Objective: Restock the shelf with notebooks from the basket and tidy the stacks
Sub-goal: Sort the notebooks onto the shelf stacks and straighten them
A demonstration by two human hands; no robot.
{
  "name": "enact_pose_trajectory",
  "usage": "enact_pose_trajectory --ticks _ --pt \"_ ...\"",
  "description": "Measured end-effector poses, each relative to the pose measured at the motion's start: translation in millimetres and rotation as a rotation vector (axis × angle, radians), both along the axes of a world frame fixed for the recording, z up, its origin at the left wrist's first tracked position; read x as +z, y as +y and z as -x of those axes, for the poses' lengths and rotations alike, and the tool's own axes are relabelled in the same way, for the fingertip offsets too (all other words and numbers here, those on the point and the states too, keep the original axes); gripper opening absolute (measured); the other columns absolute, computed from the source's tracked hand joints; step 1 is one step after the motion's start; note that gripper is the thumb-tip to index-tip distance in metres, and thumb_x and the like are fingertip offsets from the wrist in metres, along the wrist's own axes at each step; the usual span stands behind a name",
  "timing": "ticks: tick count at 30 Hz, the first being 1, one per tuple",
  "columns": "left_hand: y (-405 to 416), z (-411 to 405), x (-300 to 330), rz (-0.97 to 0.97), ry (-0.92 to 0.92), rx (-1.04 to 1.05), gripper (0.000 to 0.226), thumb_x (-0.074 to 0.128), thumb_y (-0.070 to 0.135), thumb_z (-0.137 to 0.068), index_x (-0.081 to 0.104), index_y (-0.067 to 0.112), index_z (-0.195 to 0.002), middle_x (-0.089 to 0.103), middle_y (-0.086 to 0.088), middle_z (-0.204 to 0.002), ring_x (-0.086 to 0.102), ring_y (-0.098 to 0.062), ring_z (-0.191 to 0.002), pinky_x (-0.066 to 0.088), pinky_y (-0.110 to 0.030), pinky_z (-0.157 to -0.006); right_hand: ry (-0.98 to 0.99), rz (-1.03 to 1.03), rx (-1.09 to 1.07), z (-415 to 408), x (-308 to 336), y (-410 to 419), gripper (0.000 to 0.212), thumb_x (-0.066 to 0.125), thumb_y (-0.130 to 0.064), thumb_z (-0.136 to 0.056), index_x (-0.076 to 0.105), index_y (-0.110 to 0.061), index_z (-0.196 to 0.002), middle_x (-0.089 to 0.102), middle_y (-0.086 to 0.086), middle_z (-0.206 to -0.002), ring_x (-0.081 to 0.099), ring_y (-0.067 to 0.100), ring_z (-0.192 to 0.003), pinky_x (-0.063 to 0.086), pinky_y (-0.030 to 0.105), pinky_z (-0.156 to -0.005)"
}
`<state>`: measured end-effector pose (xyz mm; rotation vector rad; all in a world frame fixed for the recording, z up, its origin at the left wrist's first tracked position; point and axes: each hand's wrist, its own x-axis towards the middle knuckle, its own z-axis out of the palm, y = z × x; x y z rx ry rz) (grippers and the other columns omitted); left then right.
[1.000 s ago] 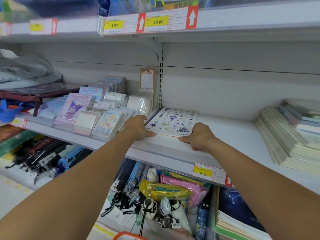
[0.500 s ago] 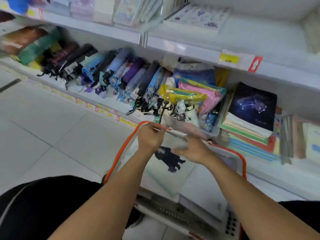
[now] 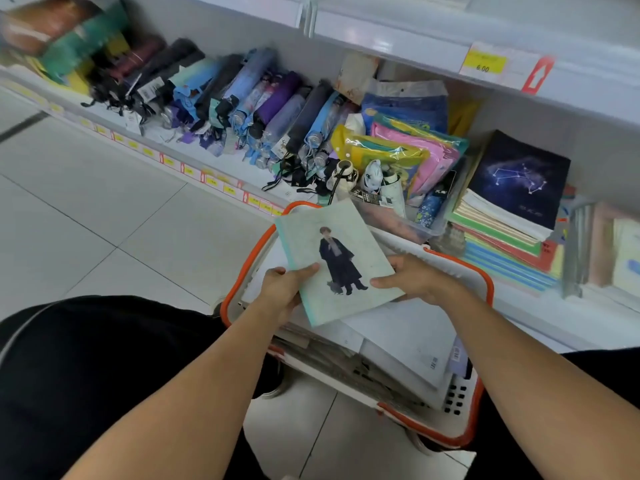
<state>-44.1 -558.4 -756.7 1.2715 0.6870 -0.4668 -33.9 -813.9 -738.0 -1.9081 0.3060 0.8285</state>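
While both hands are lifting a pale green notebook [image 3: 337,261] just above the orange-rimmed basket [image 3: 486,282], the step in hand looks like carrying it up to the shelf edge [image 3: 398,43] beyond the basket. The left hand [image 3: 282,292] is gripping the notebook's near left edge, thumb lying across the cover, and the right hand [image 3: 420,278] is pinching the near right corner, thumb on top and fingers going underneath. Doing it well probably means keeping the cover level, holding the two grips evenly so it is not bending, and clearing the basket rim and the umbrellas [image 3: 242,109] lying beyond the basket before rising. More white-covered notebooks [image 3: 408,337] are lying inside the basket beneath the held one. How many are remaining is hard to judge, since the stack is overlapping and partly covered by the arms. The shelf surface meant for restocking is cut off above its edge, the far left of the umbrellas is blurring, and the right fingers under the notebook are hidden.
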Motion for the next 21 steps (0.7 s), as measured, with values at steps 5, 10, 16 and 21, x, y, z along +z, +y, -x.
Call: enact_pose_trajectory --ticks 5,10,16,21 --pt "-17 -11 32 -0.136 -0.212 -0.171 0.041 0.071 0.005 -0.083 0.060 0.017 -0.120 0.070 -0.006 -0.115 0.068 -0.027 -0.100 0.058 -0.047 -0.085 -0.232 0.170 -0.023 0 7 -3 0.024 0.068 -0.030 -0.093 0.065 -0.018 -0.113 0.066 0.002 -0.112 0.064 0.017 -0.098 0.052 0.029 -0.079" --pt "-15 -16 62 -0.587 -0.482 -0.085 0.062 0.053 0.001 -0.087 0.035 0.023 -0.143 0.059 -0.002 -0.110 0.060 -0.028 -0.102 0.050 -0.034 -0.082 -0.172 0.513 0.127 5 -12 -33 0.109 0.091 -0.050 -0.058 0.038 -0.014 -0.146 0.046 0.007 -0.147 0.048 0.026 -0.130 0.044 0.038 -0.103" --pt "5 -27 93 -1.000 -0.669 -0.136 0.075 0.044 -0.002 -0.088 0.027 0.032 -0.153 0.060 -0.014 -0.115 0.058 -0.035 -0.098 0.048 -0.043 -0.087 -0.227 0.727 0.132 6 -12 -28 0.092 0.092 -0.049 -0.055 0.054 -0.012 -0.131 0.056 0.010 -0.132 0.056 0.030 -0.116 0.052 0.040 -0.089" --pt "9 -28 105 -1.327 -0.667 -0.173 0.048 0.050 -0.002 -0.087 0.056 0.014 -0.132 0.056 -0.017 -0.119 0.056 -0.040 -0.096 0.044 -0.041 -0.074 -0.496 0.925 0.103 -5 70 -5 0.041 0.072 -0.030 -0.084 0.064 -0.018 -0.123 0.066 0.012 -0.116 0.063 0.034 -0.106 0.048 0.034 -0.080"
